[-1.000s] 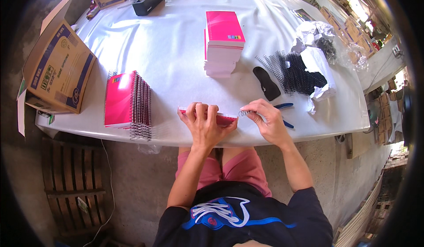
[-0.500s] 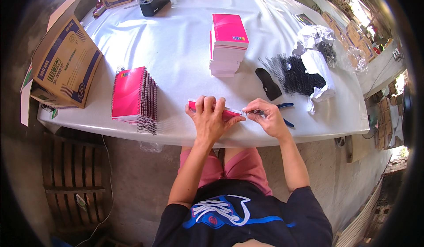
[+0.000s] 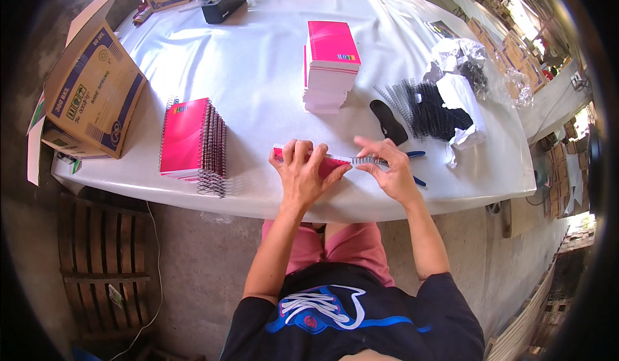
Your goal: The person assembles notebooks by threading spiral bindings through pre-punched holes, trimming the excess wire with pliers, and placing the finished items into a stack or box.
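Observation:
My left hand (image 3: 302, 170) grips a pink-covered notebook (image 3: 278, 152) near the table's front edge, fingers over the top and thumb along its side. At the notebook's right end, my right hand (image 3: 389, 169) holds a dark spiral binding coil (image 3: 369, 160) between thumb and fingers, its index finger lifted. The coil's left tip meets the notebook's edge; how far it runs through the holes I cannot tell. Just right of that hand, blue-handled pliers (image 3: 416, 154) lie partly hidden behind it.
Left stands a stack of coil-bound pink notebooks (image 3: 185, 135) beside an open cardboard box (image 3: 97, 93). Ahead rises a pile of pink-covered booklets (image 3: 331, 41). Loose black coils (image 3: 429, 110), a black sole-shaped piece (image 3: 389, 122) and crumpled white paper (image 3: 463, 100) lie right. A tape dispenser (image 3: 224, 6) sits far back.
My right hand's fingers have opened out a little from the coil, the index finger rising, so more of the coil shows. My left hand keeps its hold on the notebook.

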A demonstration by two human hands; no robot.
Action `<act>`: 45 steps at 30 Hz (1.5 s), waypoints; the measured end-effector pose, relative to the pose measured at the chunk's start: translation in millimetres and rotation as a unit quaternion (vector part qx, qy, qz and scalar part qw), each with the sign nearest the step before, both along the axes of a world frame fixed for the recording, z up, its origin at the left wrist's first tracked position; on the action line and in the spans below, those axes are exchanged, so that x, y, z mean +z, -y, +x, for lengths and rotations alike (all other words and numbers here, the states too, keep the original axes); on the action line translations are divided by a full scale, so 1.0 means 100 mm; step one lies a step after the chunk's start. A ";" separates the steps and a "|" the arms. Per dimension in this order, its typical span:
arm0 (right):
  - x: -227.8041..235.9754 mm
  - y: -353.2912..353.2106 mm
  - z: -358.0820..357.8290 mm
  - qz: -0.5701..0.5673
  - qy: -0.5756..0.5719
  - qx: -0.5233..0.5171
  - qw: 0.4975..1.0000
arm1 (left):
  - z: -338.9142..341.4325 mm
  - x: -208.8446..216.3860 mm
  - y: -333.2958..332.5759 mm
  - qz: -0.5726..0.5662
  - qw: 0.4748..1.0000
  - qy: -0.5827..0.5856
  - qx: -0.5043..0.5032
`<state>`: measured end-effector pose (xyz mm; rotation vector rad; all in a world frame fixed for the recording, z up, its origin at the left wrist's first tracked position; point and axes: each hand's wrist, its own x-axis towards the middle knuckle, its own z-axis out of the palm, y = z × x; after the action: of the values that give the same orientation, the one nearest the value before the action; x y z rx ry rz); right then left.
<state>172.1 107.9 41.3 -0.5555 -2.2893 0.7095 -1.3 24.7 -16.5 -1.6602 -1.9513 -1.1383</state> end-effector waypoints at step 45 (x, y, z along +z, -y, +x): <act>-0.08 -0.43 0.09 -0.387 -0.168 0.169 0.890 | -0.07 0.03 0.00 0.018 0.994 0.055 -0.097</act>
<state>181.3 150.4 33.0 -0.3285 -1.7259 1.7750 -8.0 24.3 -13.1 -1.8351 -1.8541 -1.3543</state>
